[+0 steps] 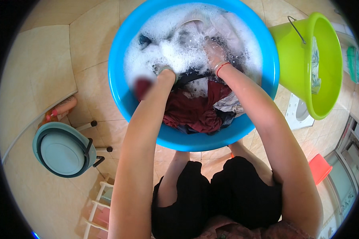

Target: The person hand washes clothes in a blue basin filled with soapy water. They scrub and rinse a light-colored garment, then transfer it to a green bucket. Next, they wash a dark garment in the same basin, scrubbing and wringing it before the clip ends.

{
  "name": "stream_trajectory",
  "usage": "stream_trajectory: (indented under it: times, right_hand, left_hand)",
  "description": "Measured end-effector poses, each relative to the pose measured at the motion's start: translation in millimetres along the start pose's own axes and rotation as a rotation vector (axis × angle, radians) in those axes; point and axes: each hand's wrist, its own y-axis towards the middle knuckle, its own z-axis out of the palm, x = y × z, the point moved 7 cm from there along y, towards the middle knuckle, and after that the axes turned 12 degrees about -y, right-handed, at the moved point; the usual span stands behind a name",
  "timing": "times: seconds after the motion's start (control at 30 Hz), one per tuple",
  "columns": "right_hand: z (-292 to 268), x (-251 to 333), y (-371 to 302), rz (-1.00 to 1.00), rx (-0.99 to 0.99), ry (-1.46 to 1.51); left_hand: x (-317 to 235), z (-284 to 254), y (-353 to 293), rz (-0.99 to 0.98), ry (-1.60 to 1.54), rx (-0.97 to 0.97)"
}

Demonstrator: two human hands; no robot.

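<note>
A large blue tub (272,67) holds soapy water, thick white suds (147,55) and soaking clothes. My left hand (166,71) is sunk in the foam at the tub's left-middle, so its fingers are hidden. Farther right, my right hand (215,51), with a red cord at the wrist, dips into the water beside a pale, whitish garment (229,34). Foam covers its fingers, and whether it grips cloth does not show. Between my forearms, a dark red garment (191,113) lies bunched at the tub's near side, with a grey-white patterned cloth (229,104) beside it.
A lime-green bucket (289,59) with cloth inside stands against the tub's right side. At left are a grey-green folding basin (62,153) and a pinkish bottle (64,106). A white rack (92,211) stands lower left, a red-orange container (320,169) lower right. Tiles (91,91) cover the floor.
</note>
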Motion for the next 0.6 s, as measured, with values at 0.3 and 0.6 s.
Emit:
stream_trajectory:
  times: [0.3, 0.6]
  right_hand:
    - [-31, 52, -49, -0.658, -0.244, -0.513]
    - [-110, 175, -211, -0.738, -0.163, 0.167]
  left_hand:
    - [-27, -55, -33, 0.326, -0.215, -0.520]
    - [-2, -182, -262, 0.356, -1.169, -1.048]
